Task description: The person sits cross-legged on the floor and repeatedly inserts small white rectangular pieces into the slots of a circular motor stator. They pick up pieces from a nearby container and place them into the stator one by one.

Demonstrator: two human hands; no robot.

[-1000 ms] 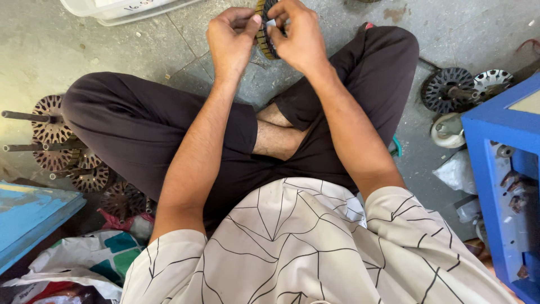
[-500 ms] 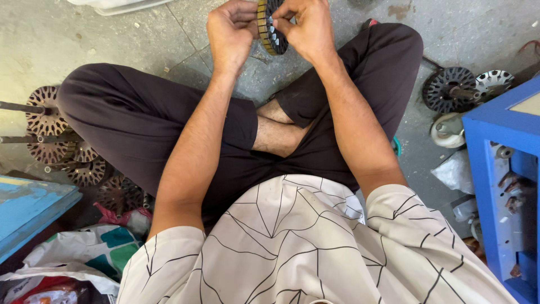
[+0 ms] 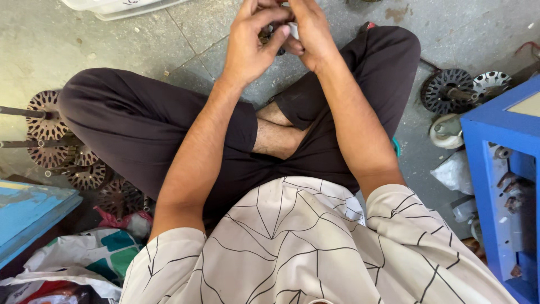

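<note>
I sit cross-legged on a concrete floor in dark trousers and a cream patterned shirt. My left hand (image 3: 250, 42) and my right hand (image 3: 309, 31) are raised together at the top edge of the view. Both close around a small round slotted metal part (image 3: 265, 37), a motor stator core. Only a dark sliver of it shows between my fingers; the rest is hidden by the hands and the frame edge.
Several slotted rotor discs on shafts (image 3: 48, 126) lie at my left knee. Two more discs (image 3: 450, 90) rest at the right beside a blue metal stand (image 3: 500, 169). A white tray (image 3: 121, 7) is at the top, a blue board (image 3: 28, 208) and plastic bags (image 3: 67, 264) at lower left.
The round part was plainly visible between my fingers; now my hands have closed over it and sit higher in the view, hiding most of it.
</note>
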